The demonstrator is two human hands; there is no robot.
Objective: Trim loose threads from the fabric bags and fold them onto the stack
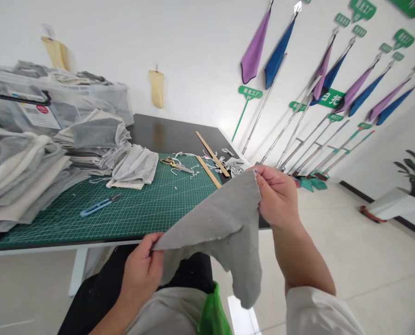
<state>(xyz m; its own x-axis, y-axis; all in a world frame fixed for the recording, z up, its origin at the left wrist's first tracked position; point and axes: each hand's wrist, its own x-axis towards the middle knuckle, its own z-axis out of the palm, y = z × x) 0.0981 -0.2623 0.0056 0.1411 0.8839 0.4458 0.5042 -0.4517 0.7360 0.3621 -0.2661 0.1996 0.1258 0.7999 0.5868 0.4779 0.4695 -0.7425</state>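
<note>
A piece of grey fabric (214, 218) is stretched between my two hands, in front of the table's near edge. My left hand (146, 260) pinches its lower left corner. Higher up and to the right, my right hand (277, 193) grips the top corner, fingers closed on the cloth. The rest of the fabric hangs down in loose folds over my lap. Behind it on the green cutting mat (144, 209) lie a blue-handled thread snipper (101, 204) and gold-handled scissors (177, 164).
Stacks of grey and cream cloth (22, 177) fill the table's left side, before a clear plastic bin (89, 95). Two wooden rulers (212, 153) and fabric scraps (233, 165) lie at the right. Mops (263, 114) and purple and blue cloths (280, 46) line the wall.
</note>
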